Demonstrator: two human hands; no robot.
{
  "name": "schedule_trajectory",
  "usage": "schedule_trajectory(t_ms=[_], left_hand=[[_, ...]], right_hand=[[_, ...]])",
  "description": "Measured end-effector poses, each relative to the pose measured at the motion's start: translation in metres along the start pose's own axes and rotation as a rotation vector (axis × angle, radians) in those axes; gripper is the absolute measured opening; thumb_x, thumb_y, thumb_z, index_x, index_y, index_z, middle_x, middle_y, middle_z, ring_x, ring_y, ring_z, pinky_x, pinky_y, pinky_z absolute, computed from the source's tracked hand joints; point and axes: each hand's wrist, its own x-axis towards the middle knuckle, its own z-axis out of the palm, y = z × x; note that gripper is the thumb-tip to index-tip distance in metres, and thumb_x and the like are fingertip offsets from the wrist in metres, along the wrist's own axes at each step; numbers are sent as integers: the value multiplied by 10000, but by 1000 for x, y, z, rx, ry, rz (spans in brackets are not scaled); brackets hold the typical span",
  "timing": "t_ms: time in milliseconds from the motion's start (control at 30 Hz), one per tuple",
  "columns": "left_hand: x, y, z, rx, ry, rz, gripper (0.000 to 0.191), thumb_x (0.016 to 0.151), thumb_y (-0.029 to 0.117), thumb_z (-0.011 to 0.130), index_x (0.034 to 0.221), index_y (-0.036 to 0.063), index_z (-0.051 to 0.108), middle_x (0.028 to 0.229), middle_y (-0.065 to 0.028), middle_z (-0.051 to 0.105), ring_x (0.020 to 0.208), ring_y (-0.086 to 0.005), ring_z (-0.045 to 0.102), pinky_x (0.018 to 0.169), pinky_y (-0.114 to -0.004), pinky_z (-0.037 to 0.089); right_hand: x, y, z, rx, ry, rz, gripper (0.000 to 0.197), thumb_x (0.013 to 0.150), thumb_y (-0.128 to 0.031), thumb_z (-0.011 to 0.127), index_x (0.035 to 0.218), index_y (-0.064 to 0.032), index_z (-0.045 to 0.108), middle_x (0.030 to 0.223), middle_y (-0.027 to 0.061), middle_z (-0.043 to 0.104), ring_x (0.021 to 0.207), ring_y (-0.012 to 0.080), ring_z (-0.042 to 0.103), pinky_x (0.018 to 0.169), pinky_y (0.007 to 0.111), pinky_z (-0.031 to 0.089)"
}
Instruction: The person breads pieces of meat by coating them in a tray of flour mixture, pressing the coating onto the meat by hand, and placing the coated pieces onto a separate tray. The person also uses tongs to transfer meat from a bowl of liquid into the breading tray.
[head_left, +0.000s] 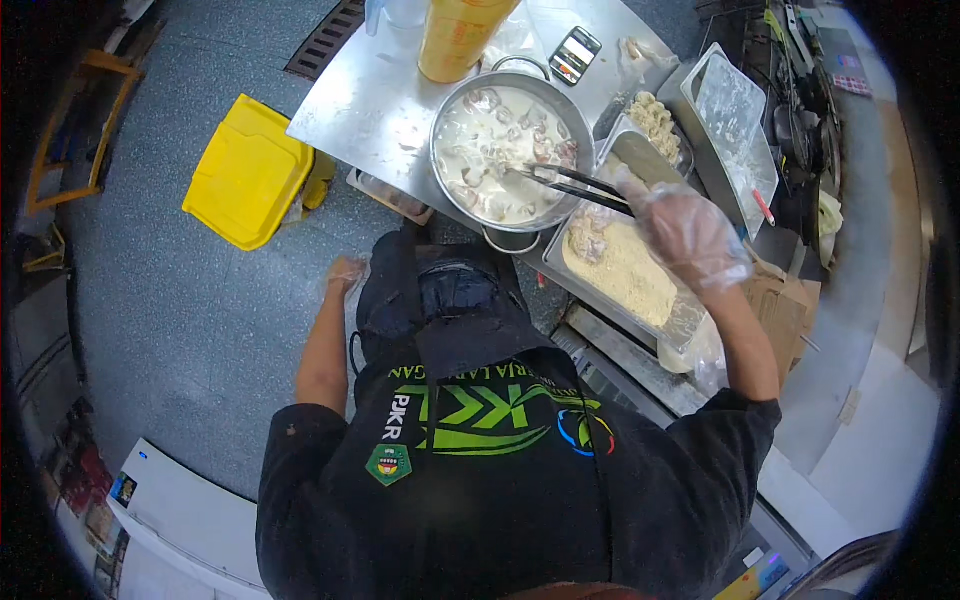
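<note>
My right hand (686, 229), in a clear plastic glove, grips metal tongs (581, 187) with black handles. The tong tips reach into a metal pot (437, 154) of pieces in a milky white liquid (499, 142), possibly raw meat. Just below that hand is a steel pan (559, 255) of pale yellow flour or breading (622, 270). A coated lump (587, 236) lies at the pan's end nearest the pot. Down beside my leg hangs my left hand (346, 274), also gloved and away from the table; its fingers are not clear.
On the steel table (360, 105) are an orange-yellow container (461, 37), a phone (575, 56) and a tray of coated pieces (654, 124). A deep steel bin (727, 127) stands at right. Left of the table is a yellow lidded bin (247, 176); a cardboard box (776, 307) sits at far right.
</note>
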Motion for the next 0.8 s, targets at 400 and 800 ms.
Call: schedule_trajectory(t_ms=[400, 800], left_hand=[[32, -105, 81, 117, -5, 182, 479, 812, 450, 450, 780, 11, 637, 845, -258, 594, 828, -405, 575, 746, -453, 444], [16, -59, 56, -57, -12, 45, 545, 796, 494, 482, 771, -30, 629, 811, -292, 577, 816, -414, 573, 706, -455, 440]], right_hand=[[-38, 31, -123, 379, 88, 95, 442, 682, -136, 660, 1117, -183, 593, 823, 130, 593, 759, 298, 558, 676, 374, 427], [2, 23, -37, 203, 74, 104, 438, 779, -183, 580, 1208, -198, 489, 817, 151, 588, 774, 304, 596, 649, 387, 478]])
